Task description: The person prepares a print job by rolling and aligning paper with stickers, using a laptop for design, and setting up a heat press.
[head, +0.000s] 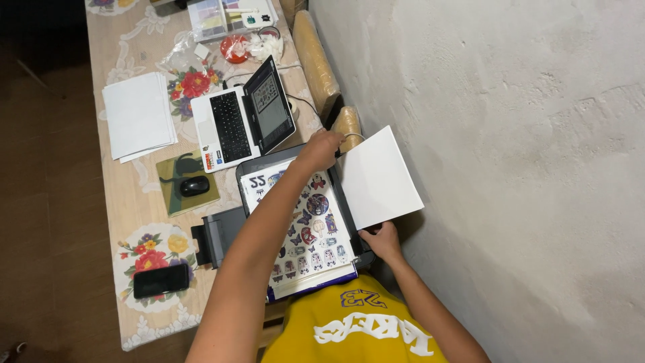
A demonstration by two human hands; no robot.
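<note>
A blank white sheet (379, 178) stands tilted at the back of a black printer (222, 235), close to the wall. My left hand (321, 149) reaches across the printer and grips the sheet's far corner. My right hand (381, 240) holds the sheet's near edge. A printed sheet of colourful stickers (309, 228) lies flat on the printer's lid under my left forearm.
On the floral-cloth table (134, 316) sit an open white laptop (242, 121), a black mouse (195, 185) on a green pad, a black phone (161, 280), a stack of white paper (138, 114) and a plastic box (215, 17). A rough wall (524, 168) stands on the right.
</note>
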